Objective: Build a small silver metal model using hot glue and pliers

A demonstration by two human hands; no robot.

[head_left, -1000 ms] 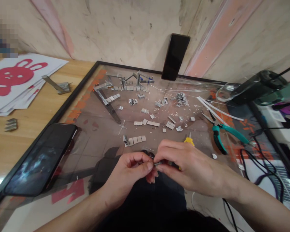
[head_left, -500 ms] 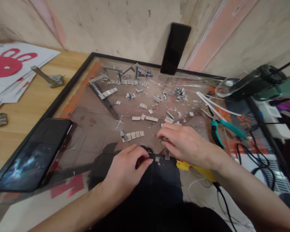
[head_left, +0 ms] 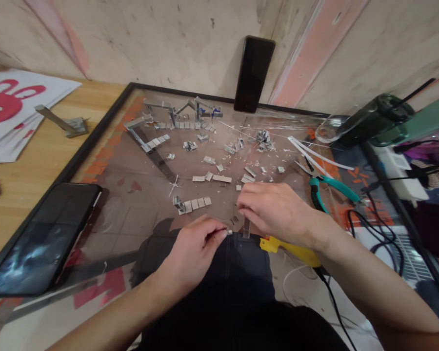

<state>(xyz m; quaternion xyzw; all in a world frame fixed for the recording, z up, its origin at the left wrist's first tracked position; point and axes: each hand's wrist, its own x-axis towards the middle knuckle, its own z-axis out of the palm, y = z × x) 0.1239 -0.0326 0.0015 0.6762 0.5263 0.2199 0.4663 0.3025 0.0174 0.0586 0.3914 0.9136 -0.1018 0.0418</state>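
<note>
My left hand (head_left: 195, 246) is curled near the front of the glass-topped table (head_left: 106, 214), its thumb and forefinger pinched on a tiny silver metal piece (head_left: 228, 232). My right hand (head_left: 274, 212) hovers just right of it, fingers bent down and pinched at a small metal strip (head_left: 246, 227) standing on the glass; what else they hold is hidden. A row of small staple blocks (head_left: 193, 204) lies just beyond my left hand. More staple pieces (head_left: 212, 178) are scattered across the middle, and a staple-built structure (head_left: 183, 114) stands at the back.
A dark phone (head_left: 40, 239) lies at the left on the glass; another phone (head_left: 253, 73) leans on the wall. Teal-handled pliers (head_left: 329, 187) and white strips (head_left: 314, 156) lie right. A yellow tool (head_left: 289, 248) and black cables (head_left: 380, 219) sit under and beside my right forearm. Papers (head_left: 10, 107) lie far left.
Both hands moved apart from a shared pinch near my lap; the right hand went forward onto the glass and pinched the strip. The yellow tool came into view beneath my right wrist.
</note>
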